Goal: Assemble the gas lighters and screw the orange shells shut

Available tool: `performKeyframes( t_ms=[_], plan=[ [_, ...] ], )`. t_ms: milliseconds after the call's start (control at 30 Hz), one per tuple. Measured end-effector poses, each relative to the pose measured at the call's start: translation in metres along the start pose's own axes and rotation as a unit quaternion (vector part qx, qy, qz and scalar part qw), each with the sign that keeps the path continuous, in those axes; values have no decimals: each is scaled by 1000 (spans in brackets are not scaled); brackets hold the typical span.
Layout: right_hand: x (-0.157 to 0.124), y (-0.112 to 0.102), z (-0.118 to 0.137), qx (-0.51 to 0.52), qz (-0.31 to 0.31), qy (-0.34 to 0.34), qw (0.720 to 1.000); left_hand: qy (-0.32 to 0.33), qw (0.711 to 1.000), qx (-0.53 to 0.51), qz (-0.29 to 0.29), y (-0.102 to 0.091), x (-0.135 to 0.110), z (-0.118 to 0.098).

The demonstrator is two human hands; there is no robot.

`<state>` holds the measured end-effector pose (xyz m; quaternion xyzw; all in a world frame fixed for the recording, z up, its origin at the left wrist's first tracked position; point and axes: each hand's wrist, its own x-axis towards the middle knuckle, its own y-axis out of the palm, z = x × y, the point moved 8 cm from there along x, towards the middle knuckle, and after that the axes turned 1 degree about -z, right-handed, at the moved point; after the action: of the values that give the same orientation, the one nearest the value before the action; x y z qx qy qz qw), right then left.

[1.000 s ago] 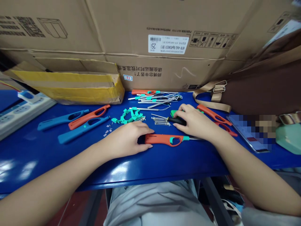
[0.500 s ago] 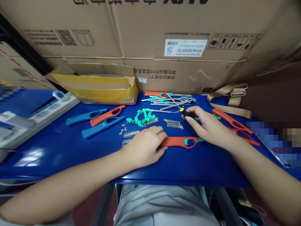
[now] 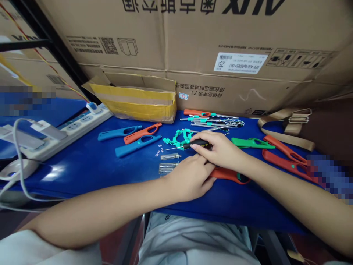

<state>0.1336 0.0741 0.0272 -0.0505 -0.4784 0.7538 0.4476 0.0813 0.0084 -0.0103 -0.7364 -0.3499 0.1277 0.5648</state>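
Observation:
My left hand (image 3: 190,178) is closed around one end of an orange utility lighter casing (image 3: 230,174), which lies near the table's front. My right hand (image 3: 222,149) crosses just above it, gripping a black and yellow screwdriver (image 3: 197,143). The screwdriver's thin shaft points left, its tip close to tiny pale pieces (image 3: 158,151) on the table. Clear fuel tanks (image 3: 168,168) lie left of my left hand, partly hidden by it. Behind the screwdriver is a loose pile of small green plastic parts (image 3: 176,137).
Blue casings (image 3: 138,145) and an orange one (image 3: 142,133) lie at left. At right are a green casing (image 3: 252,143) and red ones (image 3: 289,165). Metal lighter rods (image 3: 212,121) are heaped behind, near a yellow-taped box (image 3: 135,105). A power strip (image 3: 79,127) and a tan strap (image 3: 286,134) flank them.
My right hand has moved left with the screwdriver, whose shaft has swung from pointing up and away to pointing left. My left hand stays on the orange casing. The view has shifted left.

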Motion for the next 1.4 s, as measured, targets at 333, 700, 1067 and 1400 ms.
performKeyframes(
  t_ms=[333,700,1067,1400],
  plan=[
    [3,-11,-1,31,-43,35,998,-5,999,-53,1,-1,0,4],
    [-55,-82,-58,385,-286,203,854,-159,867,-470,-51,1,11,34],
    [-76,-66,-89,468,-324,233,789,-325,572,-752,-49,24,11,52],
    [-77,-68,-79,441,-319,207,813,-401,530,-738,-116,19,8,62]
  ],
)
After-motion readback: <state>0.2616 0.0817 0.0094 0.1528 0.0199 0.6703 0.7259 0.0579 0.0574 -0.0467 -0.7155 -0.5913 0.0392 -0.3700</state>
